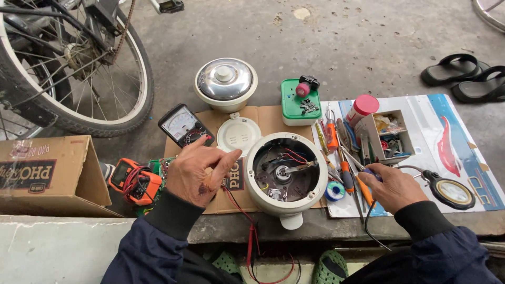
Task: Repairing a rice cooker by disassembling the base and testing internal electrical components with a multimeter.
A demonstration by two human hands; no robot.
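Observation:
A round white appliance body lies open side up on flattened cardboard, showing wires and metal parts inside. My right hand is shut on a soldering iron with a blue grip. Its thin metal shaft reaches left into the open body, and its black cord drops over the ledge. My left hand rests just left of the body, thumb and forefinger pinched together near the rim. Whether they hold anything I cannot tell. Red leads run from under that hand down past the ledge.
Behind the body are a white round cover, a pot with a steel lid, an analog meter and a green box. An orange meter and a cardboard box sit left. Screwdrivers, a solder spool, a parts box and a magnifier lie right. A bicycle wheel stands far left.

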